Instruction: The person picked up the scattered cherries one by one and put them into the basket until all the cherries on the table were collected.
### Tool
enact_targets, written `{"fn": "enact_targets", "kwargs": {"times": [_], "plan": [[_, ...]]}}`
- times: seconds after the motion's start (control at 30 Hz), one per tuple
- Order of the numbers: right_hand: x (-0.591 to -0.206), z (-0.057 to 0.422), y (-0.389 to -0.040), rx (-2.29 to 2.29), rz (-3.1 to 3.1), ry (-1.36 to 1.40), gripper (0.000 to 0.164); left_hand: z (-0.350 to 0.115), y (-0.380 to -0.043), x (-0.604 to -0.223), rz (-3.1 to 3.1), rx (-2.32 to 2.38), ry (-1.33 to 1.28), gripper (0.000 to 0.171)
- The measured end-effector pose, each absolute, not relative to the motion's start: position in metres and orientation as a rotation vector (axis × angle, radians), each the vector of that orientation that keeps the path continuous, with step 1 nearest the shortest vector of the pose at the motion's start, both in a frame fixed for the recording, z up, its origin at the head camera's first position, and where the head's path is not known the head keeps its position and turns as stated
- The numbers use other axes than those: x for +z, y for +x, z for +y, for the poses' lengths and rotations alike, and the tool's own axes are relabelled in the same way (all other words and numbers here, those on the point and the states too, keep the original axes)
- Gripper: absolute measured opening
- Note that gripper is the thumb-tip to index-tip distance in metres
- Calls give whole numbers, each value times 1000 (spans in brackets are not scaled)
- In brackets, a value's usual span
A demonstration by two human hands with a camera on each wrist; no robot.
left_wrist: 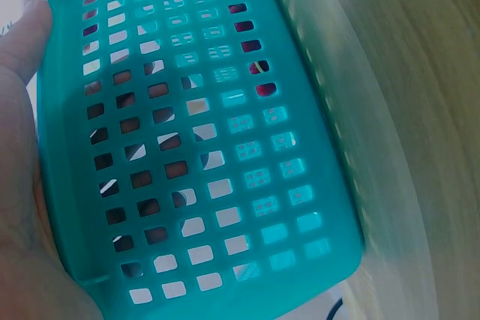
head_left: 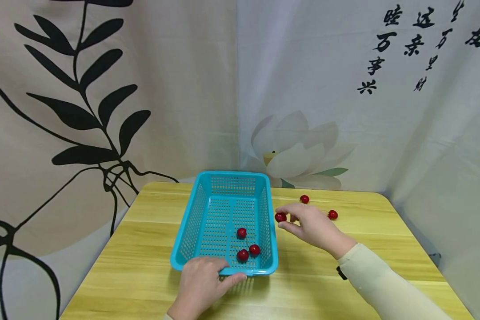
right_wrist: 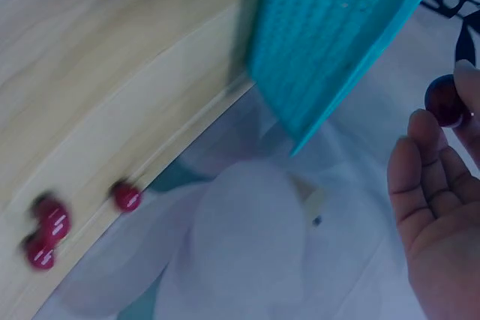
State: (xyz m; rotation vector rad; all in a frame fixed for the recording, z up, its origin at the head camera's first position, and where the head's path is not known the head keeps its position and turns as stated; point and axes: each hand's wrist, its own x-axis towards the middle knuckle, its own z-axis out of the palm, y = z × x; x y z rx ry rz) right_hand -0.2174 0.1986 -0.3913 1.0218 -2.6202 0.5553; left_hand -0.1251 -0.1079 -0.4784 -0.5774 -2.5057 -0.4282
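A blue plastic basket [head_left: 176, 258] with perforated walls stands on the table. My left hand [head_left: 204, 282] grips its near rim at the left corner, the thumb lying along the near side. In the left wrist view, the same hand [left_wrist: 30, 177] is at the edge of the basket [left_wrist: 315, 148]. Several red cherries [head_left: 242, 255] lie in the near right part of the basket. Just right of the basket's right rim, my right hand [head_left: 314, 224] pinches one cherry [head_left: 280, 217] between thumb and fingertips. The right wrist view shows this cherry [right_wrist: 445, 101] above the table level.
Loose cherries lie on the wooden table [head_left: 124, 271] right of the basket: one near the back edge [head_left: 304, 199], another [head_left: 333, 215] beyond the right hand. The right wrist view shows two touching cherries [right_wrist: 54, 219] beside a single one. A printed curtain [head_left: 192, 89] hangs behind.
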Motion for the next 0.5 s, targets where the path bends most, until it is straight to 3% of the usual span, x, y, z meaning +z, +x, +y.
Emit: {"fn": "enact_targets", "kwargs": {"times": [0.5], "plan": [[-422,120,-228,495,-2618,1280,29,-108,-126,-478,-2451,-430,-591,51]]}}
